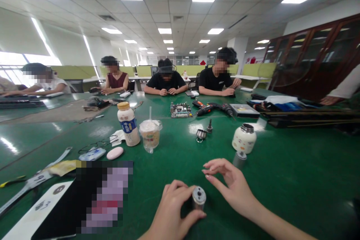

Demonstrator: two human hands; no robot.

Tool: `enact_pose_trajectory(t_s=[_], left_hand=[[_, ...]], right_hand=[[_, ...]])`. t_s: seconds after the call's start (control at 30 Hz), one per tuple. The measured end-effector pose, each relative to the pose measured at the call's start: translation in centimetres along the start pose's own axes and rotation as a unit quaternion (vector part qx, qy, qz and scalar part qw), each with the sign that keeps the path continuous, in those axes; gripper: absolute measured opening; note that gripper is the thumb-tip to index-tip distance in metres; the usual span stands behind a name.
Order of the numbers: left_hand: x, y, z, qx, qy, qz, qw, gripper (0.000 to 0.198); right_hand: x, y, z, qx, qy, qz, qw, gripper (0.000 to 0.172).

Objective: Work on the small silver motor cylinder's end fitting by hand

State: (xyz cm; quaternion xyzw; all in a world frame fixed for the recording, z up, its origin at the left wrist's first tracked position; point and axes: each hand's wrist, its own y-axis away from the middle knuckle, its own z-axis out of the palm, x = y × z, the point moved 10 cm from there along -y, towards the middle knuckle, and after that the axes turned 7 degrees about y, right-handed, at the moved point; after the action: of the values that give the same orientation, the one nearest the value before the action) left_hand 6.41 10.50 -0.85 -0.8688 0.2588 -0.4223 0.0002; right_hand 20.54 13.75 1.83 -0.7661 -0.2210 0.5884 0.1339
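The left hand [171, 210] is gripping a small metal cylinder [198, 197] between thumb and curled fingers, holding it upright on the green table [295, 172] near its front edge. The right hand [230, 187] is hovering just beside and above the cylinder, its fingers spread and loosely curved, holding nothing. Just behind the right hand a grey metal cap [239, 159] is standing, and beyond it a cream flask body [244, 139] is sitting with its top open. Farther left, a metal ring piece [201, 134], a lidded cup with a straw [150, 135] and a milk bottle [128, 123] are standing. 4 people are sitting along the far side.
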Motion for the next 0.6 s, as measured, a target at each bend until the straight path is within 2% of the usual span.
enact_pose_trajectory(t_s=[0.17, 0.4, 0.47, 0.6], left_hand=[[0.1, 0.0, -0.1, 0.010, 0.008, 0.019, 1.000, 0.024], [0.3, -0.2, -0.2, 0.019, 0.005, 0.017, 1.000, 0.021], [0.4, -0.1, -0.2, 0.016, 0.002, 0.015, 1.000, 0.025], [0.1, 0.1, -0.3, 0.018, -0.006, 0.008, 1.000, 0.025]], right_hand=[[-3.3, 1.0, 2.3, -0.062, 0.004, -0.038, 0.997, 0.011], [-3.6, 1.1, 3.0, -0.078, 0.043, -0.039, 0.995, 0.012], [-3.2, 1.2, 2.5, -0.050, 0.056, -0.025, 0.997, 0.012], [-2.0, 1.6, 0.0, 0.056, 0.062, 0.004, 0.997, 0.020]])
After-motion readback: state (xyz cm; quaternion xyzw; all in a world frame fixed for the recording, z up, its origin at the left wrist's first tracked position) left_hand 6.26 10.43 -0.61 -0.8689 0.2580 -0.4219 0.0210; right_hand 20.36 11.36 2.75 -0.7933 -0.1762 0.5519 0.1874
